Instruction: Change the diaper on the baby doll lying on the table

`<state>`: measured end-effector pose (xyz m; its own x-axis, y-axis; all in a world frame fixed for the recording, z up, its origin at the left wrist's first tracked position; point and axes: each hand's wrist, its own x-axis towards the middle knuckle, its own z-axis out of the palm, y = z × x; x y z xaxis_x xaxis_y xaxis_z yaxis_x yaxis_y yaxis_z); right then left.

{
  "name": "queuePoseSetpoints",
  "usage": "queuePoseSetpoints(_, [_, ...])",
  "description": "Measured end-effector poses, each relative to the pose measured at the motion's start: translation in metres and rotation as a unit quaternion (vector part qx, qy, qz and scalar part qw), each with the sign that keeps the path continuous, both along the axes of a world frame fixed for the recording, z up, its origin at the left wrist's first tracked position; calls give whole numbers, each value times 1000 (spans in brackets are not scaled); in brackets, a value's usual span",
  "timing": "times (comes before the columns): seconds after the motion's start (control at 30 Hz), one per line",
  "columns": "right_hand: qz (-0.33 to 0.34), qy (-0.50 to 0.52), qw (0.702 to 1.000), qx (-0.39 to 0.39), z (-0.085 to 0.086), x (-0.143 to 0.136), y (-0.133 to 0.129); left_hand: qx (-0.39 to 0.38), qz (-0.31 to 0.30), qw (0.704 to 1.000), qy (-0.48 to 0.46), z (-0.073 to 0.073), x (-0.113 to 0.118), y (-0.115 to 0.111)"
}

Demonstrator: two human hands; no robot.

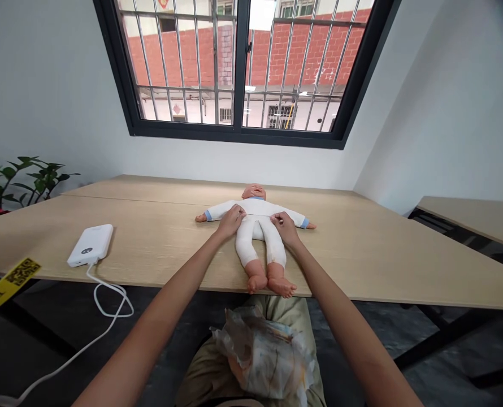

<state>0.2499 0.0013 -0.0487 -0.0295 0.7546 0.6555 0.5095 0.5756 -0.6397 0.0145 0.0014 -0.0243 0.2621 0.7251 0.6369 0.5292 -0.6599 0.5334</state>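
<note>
A baby doll [255, 230] lies on its back on the wooden table, head toward the window and bare feet at the front edge. It wears a white long-sleeved top [257, 207] with blue collar and cuffs; its arms are spread wide. At the doll's waist, my left hand [233, 220] pinches the left side of the top's hem. Opposite it, my right hand [284, 227] has its fingers closed on the hem's right side. Below the hem, the doll's legs are white cloth. A crumpled translucent plastic package [272, 356] rests on my lap, its contents unclear.
On the table [162, 249], a white power bank [91, 244] sits to the left, its white cable [103, 333] hanging over the front edge. A leafy plant [22, 178] stands at the far left. A second table [476, 217] is at the right. Behind is a barred window [238, 73].
</note>
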Motion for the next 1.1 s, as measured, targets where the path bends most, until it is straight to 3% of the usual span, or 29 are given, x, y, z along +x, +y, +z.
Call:
queuePoseSetpoints(0.27, [6, 32, 999, -35, 6, -2, -9, -15, -36, 999, -28, 1, -5, -1])
queuePoseSetpoints(0.4, [11, 87, 993, -81, 7, -3, -12, -128, -45, 987, -85, 4, -9, -3])
queuePoseSetpoints(0.53, [30, 70, 993, -94, 7, -1, -12, -209, -56, 971, -103, 5, -11, -5])
queuePoseSetpoints(0.83, [54, 59, 992, -97, 6, 3, -12, -208, -47, 971, -107, 3, -13, -1])
queuePoseSetpoints(1.1, [13, 54, 995, -82, 2, 2, -9, -218, -76, 964, -129, 0, -13, 1])
